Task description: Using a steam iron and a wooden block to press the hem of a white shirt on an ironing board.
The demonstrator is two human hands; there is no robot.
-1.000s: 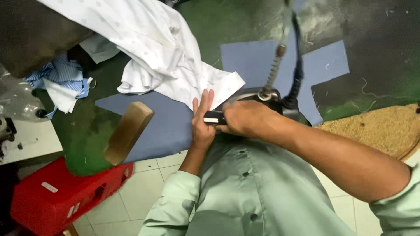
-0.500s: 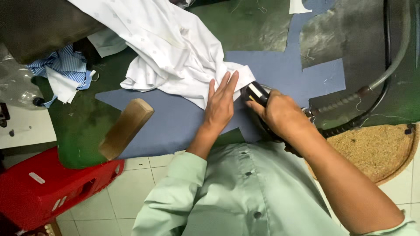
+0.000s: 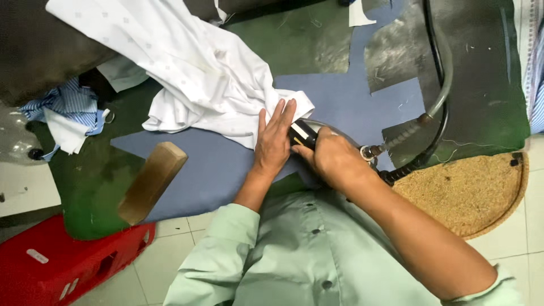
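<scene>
Gripping steam iron [image 3: 309, 135] handle, right hand [image 3: 334, 158] fist-closed; left hand [image 3: 273, 141] flat, fingers together, pressing white shirt [image 3: 192, 73] edge on blue pad [image 3: 215, 164]; wooden block [image 3: 152, 182] nearby.

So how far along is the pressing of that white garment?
Early, by the look of it. Done: only a small edge of the white garment lies flat on the blue pad. In hand: the left hand presses that edge flat while the right hand grips the steam iron beside it. Left: most of the garment is bunched and creased further up the table.
</scene>
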